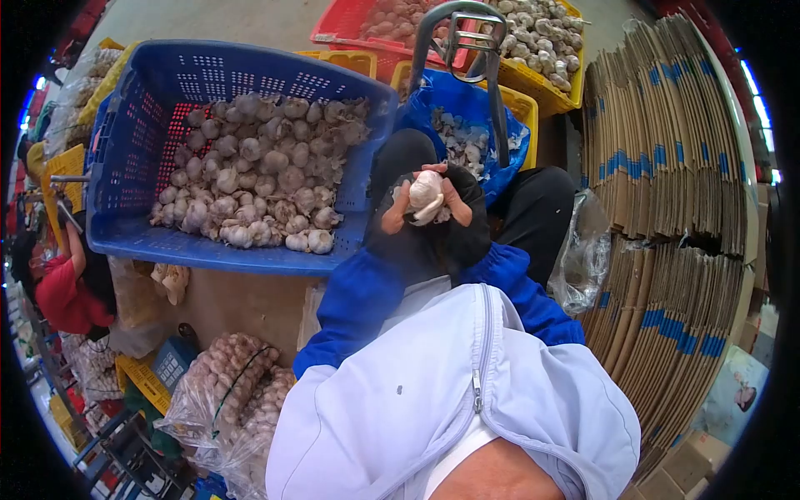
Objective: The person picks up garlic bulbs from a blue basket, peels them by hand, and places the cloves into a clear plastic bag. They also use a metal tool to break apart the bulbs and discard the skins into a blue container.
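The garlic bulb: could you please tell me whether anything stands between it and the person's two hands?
Nothing visible does. The left hand and the right hand both grip the garlic bulb directly, with bare fingertips pressed on its skin.

The light is bright and soft, with few dark shadows. The picture bends round at the sides, and the corners are black. Most looks sharp.

Blue crate (133, 142), yellow crates (542, 87) behind, stacked flattened cartons (667, 167)
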### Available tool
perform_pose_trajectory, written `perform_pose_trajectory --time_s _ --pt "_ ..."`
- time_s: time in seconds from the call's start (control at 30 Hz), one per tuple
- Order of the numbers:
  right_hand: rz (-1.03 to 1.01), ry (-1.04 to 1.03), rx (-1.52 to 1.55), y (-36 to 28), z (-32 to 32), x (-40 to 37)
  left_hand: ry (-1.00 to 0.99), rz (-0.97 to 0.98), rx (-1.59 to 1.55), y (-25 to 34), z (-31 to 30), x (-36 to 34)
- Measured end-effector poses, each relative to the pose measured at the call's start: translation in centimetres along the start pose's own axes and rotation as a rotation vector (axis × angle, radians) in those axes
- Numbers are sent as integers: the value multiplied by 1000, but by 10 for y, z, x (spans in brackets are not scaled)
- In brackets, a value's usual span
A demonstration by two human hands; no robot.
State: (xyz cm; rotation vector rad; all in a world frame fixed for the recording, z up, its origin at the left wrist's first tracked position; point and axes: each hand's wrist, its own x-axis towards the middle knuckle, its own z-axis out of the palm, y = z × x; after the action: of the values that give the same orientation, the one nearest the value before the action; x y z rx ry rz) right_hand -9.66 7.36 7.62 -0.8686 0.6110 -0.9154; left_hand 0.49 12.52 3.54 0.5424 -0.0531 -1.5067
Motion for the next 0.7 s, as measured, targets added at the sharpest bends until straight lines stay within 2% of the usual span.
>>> perform_pose_trajectory --time_s 0.07,0.13,0.17,0.27,0.37,0.4,0.5,0.6,0.7 --pt "67 -22 1 -4 -12 2 -267 0 202 13 25 -15" --pt "117 -37 3 -12 -13 -1 -290 36 290 -2 -10 -8" --pt "143 -45 6 -16 -11 -2 -287 67 328 -5 -14 -5" --pt "-230 -207 -458 -11 -13 -3 -246 184 430 -6 -5 2" --pt "-107 -192 -895 -9 -14 -12 -108 110 505 -11 -13 3" --pt "-127 -174 -888 -8 -13 -13 -122 91 492 -14 -13 1" --pt "-267 -109 -1124 -14 -7 -14 -116 81 427 -18 3 -4" --pt "-446 95 -1056 1 -8 -16 -76 107 278 -29 -10 5" --pt "-247 189 -507 8 -8 -5 -144 43 80 -24 -8 12"
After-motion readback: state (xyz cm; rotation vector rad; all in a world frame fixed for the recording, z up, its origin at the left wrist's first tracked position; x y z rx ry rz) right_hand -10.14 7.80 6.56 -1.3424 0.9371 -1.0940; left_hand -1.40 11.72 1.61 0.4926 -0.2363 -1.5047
